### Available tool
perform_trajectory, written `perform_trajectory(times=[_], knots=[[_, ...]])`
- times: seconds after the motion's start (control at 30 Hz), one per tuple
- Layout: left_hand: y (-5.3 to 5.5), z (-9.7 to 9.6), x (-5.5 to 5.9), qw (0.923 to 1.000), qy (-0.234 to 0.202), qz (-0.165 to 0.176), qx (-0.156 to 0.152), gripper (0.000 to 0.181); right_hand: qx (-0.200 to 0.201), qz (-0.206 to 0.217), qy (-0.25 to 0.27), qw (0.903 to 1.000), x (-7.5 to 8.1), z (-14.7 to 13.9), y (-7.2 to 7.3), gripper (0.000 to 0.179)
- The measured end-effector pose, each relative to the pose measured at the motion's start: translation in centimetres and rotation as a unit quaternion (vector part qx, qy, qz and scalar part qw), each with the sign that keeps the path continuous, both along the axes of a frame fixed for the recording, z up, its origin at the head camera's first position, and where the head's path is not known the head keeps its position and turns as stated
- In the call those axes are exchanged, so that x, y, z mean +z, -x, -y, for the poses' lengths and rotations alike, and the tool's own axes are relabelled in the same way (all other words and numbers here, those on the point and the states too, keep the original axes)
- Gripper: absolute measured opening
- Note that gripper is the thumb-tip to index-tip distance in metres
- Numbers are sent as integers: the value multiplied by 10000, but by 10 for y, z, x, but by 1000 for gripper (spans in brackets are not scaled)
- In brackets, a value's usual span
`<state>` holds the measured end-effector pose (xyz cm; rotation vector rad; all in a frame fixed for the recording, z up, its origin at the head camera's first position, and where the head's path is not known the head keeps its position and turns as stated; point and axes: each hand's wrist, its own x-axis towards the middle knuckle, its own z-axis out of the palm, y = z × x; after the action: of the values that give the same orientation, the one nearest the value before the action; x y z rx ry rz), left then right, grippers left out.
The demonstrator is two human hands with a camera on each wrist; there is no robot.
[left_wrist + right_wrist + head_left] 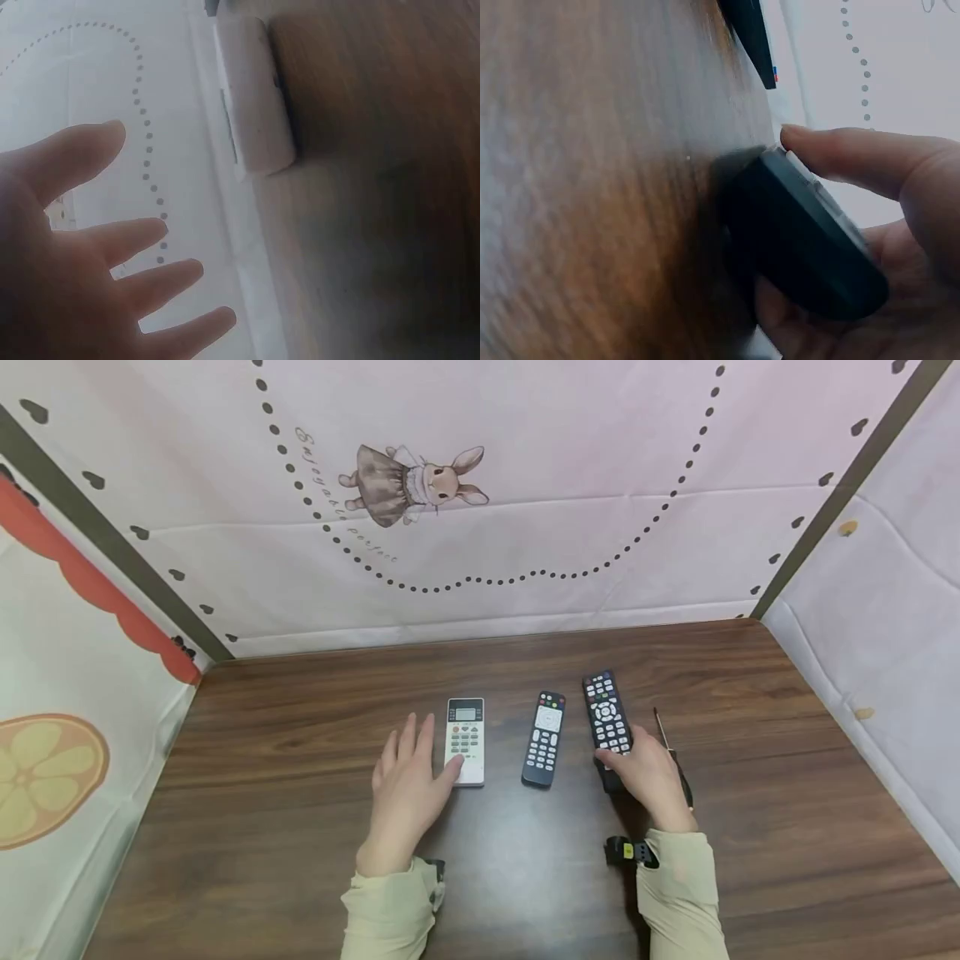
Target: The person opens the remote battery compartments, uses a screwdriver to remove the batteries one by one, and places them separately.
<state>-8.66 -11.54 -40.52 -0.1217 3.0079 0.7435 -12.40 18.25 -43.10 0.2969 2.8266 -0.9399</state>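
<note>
My right hand (pixel 654 777) grips the lower part of a long black remote control (pixel 606 710). In the right wrist view the thumb lies at the button face of this black remote (pixel 802 232), fingers curl beneath, and its near end is tilted off the table. My left hand (pixel 405 797) has its fingers spread and straight, just left of a white air conditioner remote (pixel 465 727). A gap parts the hand from the white remote (pixel 259 97) in the left wrist view. Between the hands lies a slimmer dark blue-grey remote (pixel 543 743).
A screwdriver (pixel 683 781) with a dark handle lies right of the right hand, partly hidden by it. Everything stands on a dark wooden table (pixel 300 827). Printed cloth (pixel 562 460) hangs behind and along both sides of the table.
</note>
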Motion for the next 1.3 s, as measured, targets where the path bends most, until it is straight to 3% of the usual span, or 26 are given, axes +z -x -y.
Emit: perform_trajectory(times=[0.17, 0.3, 0.47, 0.63, 0.8, 1.0, 1.2, 1.3], knots=[[-2, -10, 3, 9997, -118, -202, -39, 67, -78, -88, 127, 9999, 1, -2, 1, 55], [-1, -23, 5, 9987, -274, -402, -118, 63, -181, -128, 693, 9973, 5, 5, 0, 51], [1, -35, 4, 9964, -471, -625, -334, 60, -237, -347, 1374, 9896, 16, 23, -4, 49], [2, -38, 2, 9936, -644, -821, -443, 57, 21, -496, 1540, 9868, 28, 50, -9, 46], [1, -39, 1, 9894, -1134, -769, -477, 52, 394, -736, 1283, 9882, 33, 78, -15, 44], [0, -44, 0, 9800, -1939, -343, -289, 63, 823, -1378, 506, 9857, 29, 106, -26, 41], [-1, -45, 4, 9697, -2427, -174, -202, 73, 1263, -2335, -50, 9641, 26, 124, -36, 35], [1, -44, 6, 9546, -2976, -88, -116, 78, 1462, -2699, -162, 9516, 28, 126, -37, 34]])
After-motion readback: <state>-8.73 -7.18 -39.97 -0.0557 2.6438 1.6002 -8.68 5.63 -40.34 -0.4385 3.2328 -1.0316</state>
